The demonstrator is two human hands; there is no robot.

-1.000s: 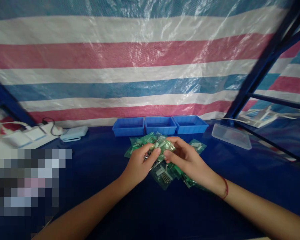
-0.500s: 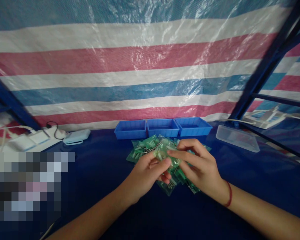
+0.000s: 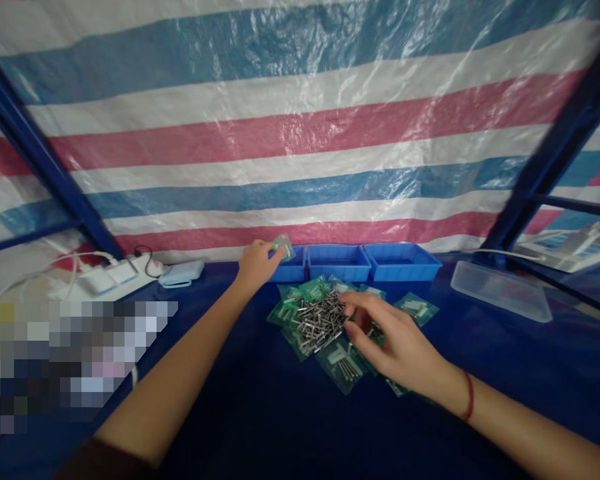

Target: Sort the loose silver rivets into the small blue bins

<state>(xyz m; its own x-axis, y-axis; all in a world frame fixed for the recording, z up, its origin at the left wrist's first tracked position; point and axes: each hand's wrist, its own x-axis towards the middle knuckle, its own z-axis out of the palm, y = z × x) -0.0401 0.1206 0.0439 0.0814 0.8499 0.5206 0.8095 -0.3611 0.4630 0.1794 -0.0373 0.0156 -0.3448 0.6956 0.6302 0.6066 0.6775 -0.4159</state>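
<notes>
My left hand point(image 3: 258, 265) is closed on a small clear-green plastic bag point(image 3: 283, 247), held up over the leftmost blue bin point(image 3: 291, 270). At the edge of a heap of loose metal screws point(image 3: 320, 323), my right hand point(image 3: 390, 333) has its thumb and index fingertips apart, with nothing visible between them. The screws lie on top of several green plastic bags. One bag point(image 3: 341, 365) at the front shows long screws and a pale piece inside; another bag point(image 3: 416, 308) lies to the right, behind my right hand. My right hand covers part of the heap.
A middle blue bin point(image 3: 339, 273) and a right blue bin point(image 3: 405, 272) stand along the table's back. A translucent plastic lid point(image 3: 500, 297) lies to the right. At the left are a power strip point(image 3: 115, 277) with cables and a light-blue case point(image 3: 181, 273).
My left hand has moved up and left with the plastic bag, from over the heap to the left bin. My right hand has let go of the bag. The loose screws are now uncovered.
</notes>
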